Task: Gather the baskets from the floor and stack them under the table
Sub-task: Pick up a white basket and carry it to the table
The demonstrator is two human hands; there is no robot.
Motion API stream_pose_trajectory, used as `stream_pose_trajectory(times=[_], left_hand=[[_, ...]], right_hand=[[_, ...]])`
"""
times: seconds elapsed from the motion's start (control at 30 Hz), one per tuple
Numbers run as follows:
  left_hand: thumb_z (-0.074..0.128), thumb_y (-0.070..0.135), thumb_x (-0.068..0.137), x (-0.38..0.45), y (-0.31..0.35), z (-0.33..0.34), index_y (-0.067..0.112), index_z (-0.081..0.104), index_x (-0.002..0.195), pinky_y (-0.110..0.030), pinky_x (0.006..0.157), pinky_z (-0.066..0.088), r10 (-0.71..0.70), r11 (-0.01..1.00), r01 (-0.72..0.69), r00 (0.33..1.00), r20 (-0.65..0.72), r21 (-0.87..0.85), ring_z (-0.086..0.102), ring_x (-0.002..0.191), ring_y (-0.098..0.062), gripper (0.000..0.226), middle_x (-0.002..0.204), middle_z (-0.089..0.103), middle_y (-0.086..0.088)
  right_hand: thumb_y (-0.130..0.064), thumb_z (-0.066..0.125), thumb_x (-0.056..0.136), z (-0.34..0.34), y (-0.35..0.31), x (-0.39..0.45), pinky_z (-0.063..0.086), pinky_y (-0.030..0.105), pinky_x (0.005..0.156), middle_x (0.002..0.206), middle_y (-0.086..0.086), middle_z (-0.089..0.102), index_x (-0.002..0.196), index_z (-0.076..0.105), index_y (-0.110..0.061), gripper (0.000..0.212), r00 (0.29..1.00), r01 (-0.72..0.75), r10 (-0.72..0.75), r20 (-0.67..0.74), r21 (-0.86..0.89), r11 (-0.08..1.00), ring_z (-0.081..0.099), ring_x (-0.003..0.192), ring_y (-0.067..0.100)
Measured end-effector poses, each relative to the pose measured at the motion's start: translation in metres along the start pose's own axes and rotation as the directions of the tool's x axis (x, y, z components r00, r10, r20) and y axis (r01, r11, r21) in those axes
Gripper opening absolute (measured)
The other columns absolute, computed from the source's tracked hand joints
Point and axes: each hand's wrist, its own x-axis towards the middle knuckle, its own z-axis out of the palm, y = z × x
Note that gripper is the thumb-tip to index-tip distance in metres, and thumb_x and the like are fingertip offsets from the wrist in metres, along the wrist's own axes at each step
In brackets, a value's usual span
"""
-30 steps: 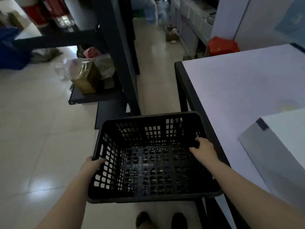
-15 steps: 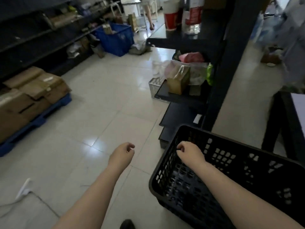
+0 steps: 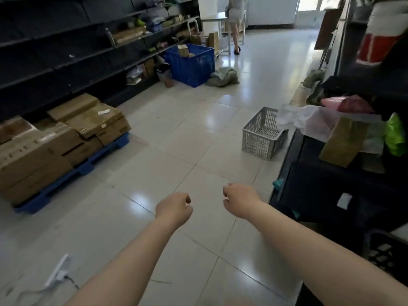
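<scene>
A grey slotted basket [image 3: 262, 135] stands on the tiled floor ahead and to the right, beside a dark low shelf unit. A corner of the black basket [image 3: 386, 252] shows at the lower right edge, apart from my hands. My left hand [image 3: 174, 208] and my right hand [image 3: 239, 199] hover side by side over bare floor, fingers curled loosely, with nothing in either. The table is out of view.
Cardboard boxes [image 3: 55, 138] sit on a blue pallet at the left. A blue crate [image 3: 192, 64] and a cloth heap [image 3: 223, 77] lie farther off. Dark shelving lines the left wall. The right shelf unit [image 3: 344, 186] carries bags. A person [image 3: 235, 23] stands at the far end. A power strip [image 3: 59, 270] lies near left.
My view has swung left, away from the table. Both hands have let go of the black basket, which is now at the lower right edge. The grey basket has come into view.
</scene>
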Motion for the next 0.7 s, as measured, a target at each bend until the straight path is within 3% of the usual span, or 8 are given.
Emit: stream_pose_trajectory(times=[0.33,0.5,0.7], left_hand=[[0.043,0.024,0.089,0.224,-0.027,-0.077,0.021,0.059,0.122,-0.032,0.089,0.048,0.070,0.997,-0.069,0.996,-0.047,0.040,0.056,0.115,-0.021,0.036,0.124,0.061,0.000],[0.043,0.024,0.088,0.342,-0.019,-0.116,0.021,0.060,0.121,-0.032,0.089,0.049,0.033,0.999,-0.033,0.998,-0.051,0.000,0.058,0.113,-0.023,0.037,0.122,0.062,-0.001],[0.043,0.024,0.089,0.487,0.014,-0.140,0.020,0.060,0.121,-0.031,0.090,0.046,0.122,0.992,-0.120,0.992,-0.033,0.037,0.055,0.117,-0.025,0.036,0.124,0.062,-0.002]], right_hand=[[-0.017,0.044,0.090,-0.047,-0.001,0.241,0.045,0.036,0.088,0.123,0.011,0.056,0.117,0.057,-0.009,0.031,1.000,0.008,-0.010,-0.029,-0.050,0.999,0.053,0.117,0.030],[-0.018,0.043,0.090,-0.087,0.027,0.357,0.044,0.036,0.089,0.124,0.011,0.056,0.117,0.056,-0.009,0.031,1.000,-0.001,0.000,-0.025,-0.044,0.999,0.053,0.118,0.030],[-0.021,0.044,0.091,-0.121,0.074,0.472,0.045,0.037,0.086,0.124,0.010,0.056,0.118,0.055,-0.009,0.032,0.998,-0.068,0.068,-0.003,-0.082,0.994,0.053,0.116,0.030]])
